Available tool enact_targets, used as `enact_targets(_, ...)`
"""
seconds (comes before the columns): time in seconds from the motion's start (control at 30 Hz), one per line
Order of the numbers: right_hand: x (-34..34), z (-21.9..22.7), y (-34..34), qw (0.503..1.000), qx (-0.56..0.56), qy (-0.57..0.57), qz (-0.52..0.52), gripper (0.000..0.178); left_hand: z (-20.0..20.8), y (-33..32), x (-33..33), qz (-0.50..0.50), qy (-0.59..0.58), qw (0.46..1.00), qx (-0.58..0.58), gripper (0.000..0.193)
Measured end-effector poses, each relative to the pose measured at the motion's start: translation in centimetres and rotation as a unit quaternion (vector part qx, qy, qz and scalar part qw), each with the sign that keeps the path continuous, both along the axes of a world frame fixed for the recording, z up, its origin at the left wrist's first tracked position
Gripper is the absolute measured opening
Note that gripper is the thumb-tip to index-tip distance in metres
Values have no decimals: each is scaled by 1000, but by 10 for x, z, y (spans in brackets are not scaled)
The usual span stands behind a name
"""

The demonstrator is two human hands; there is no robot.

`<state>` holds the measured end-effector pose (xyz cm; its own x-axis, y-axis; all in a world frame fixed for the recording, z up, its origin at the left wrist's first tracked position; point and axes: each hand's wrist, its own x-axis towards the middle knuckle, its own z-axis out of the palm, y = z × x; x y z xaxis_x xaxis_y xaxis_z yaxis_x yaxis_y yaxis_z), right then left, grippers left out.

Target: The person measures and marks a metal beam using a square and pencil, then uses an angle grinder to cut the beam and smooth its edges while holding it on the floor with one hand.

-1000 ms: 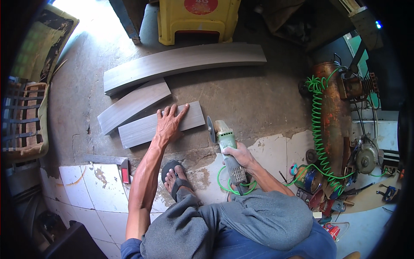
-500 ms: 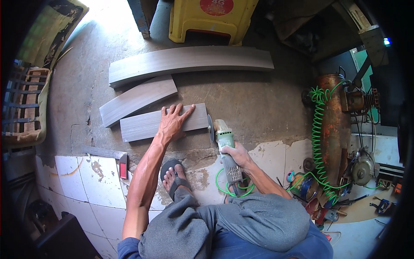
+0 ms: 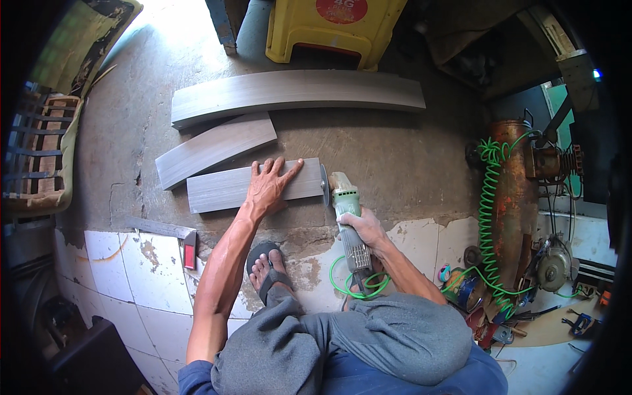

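My left hand [image 3: 264, 184] lies with spread fingers on top of a short grey metal bar [image 3: 220, 191], pressing it to the floor. My right hand [image 3: 368, 229] is wrapped around the body of a green angle grinder [image 3: 347, 197]. The grinder's thin disc [image 3: 325, 185] stands upright right beside the bar's right end; whether it touches the metal I cannot tell. Behind the short bar lies a second short bar [image 3: 217, 148], set at a slant. A long grey bar [image 3: 296, 92] lies farther back.
A yellow plastic stool [image 3: 329, 36] stands beyond the long bar. At left, a try square [image 3: 161, 227] with a red inset rests by the white tiles. Green coiled hose [image 3: 487, 224] hangs beside a rusty tank [image 3: 512, 191] at right. My sandalled foot [image 3: 268, 270] is near the short bar.
The grinder has shifted slightly away from me, its disc now farther along the bar's right end. My left hand stays on the bar. The whole view has moved slightly.
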<state>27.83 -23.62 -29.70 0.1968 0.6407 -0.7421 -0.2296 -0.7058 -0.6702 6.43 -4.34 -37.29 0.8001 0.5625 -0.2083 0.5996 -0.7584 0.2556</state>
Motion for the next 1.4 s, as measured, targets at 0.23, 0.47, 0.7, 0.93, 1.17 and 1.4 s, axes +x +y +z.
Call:
enact_targets(0.23,3,2,12,1000,3,-24,5,36,-12,0,-1,-2,-13,999,32,128)
enact_targets(0.47,11,7,28,1000,-8,-2,18,39,-12,-1,-2,0,-5,1000,27,125)
enact_targets(0.7,25,5,48,999,7,-7,31,40,8,2,1,-3,-3,1000,17,127)
enact_targets(0.93,35,22,15,999,39,-18,-14,37,41,64,14,-60,83,939,-329,104)
enact_targets(1.17,21,22,-19,998,18,18,-59,38,55,45,14,33,-8,991,-127,88)
enact_targets(1.4,5,20,-15,999,29,28,-32,38,57,26,13,45,-15,995,-93,81)
